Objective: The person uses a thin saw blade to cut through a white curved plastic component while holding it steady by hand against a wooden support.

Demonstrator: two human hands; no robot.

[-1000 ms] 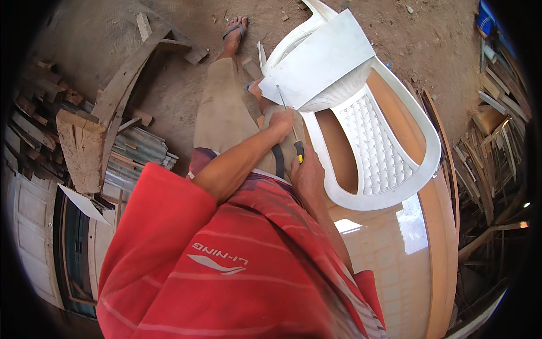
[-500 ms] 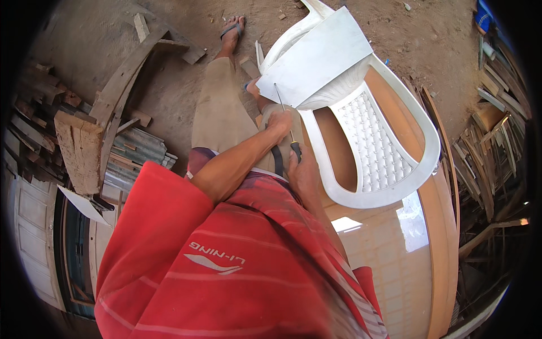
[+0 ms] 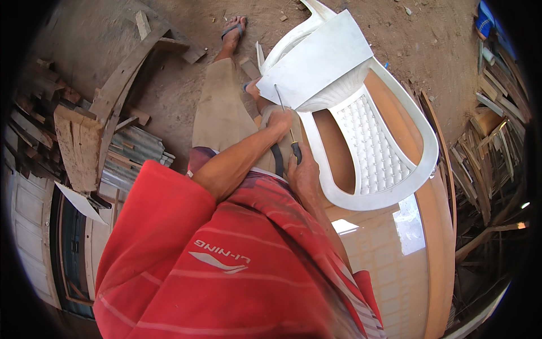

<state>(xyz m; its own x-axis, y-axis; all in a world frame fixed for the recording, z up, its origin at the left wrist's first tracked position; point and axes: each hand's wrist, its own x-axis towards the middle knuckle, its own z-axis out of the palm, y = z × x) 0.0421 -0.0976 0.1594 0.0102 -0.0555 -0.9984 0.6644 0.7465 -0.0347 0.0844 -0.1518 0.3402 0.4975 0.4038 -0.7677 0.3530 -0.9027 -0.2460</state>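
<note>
My right hand (image 3: 305, 174) is closed on the dark, yellow-ringed handle of a long screwdriver (image 3: 296, 151). Farther along the thin shaft, my left hand (image 3: 280, 122) is closed around it. The shaft's tip touches the near left corner of a flat white panel (image 3: 322, 59). This panel lies across a white plastic chair (image 3: 389, 195), covering part of it; the chair's woven-pattern section shows to the right. A dark curved strip (image 3: 276, 161) runs below my left hand over my lap; its kind is unclear.
Beneath the chair is a glossy brown wooden surface (image 3: 389, 271), running along my right side. Scrap wood (image 3: 480, 164) is heaped at the right. More boards (image 3: 79, 150) and corrugated sheets (image 3: 135, 152) stand at the left. Bare dirt ground (image 3: 186, 22) lies beyond.
Both hands keep their hold on the screwdriver, and its tip stays at the panel's corner. The view has shifted very slightly.
</note>
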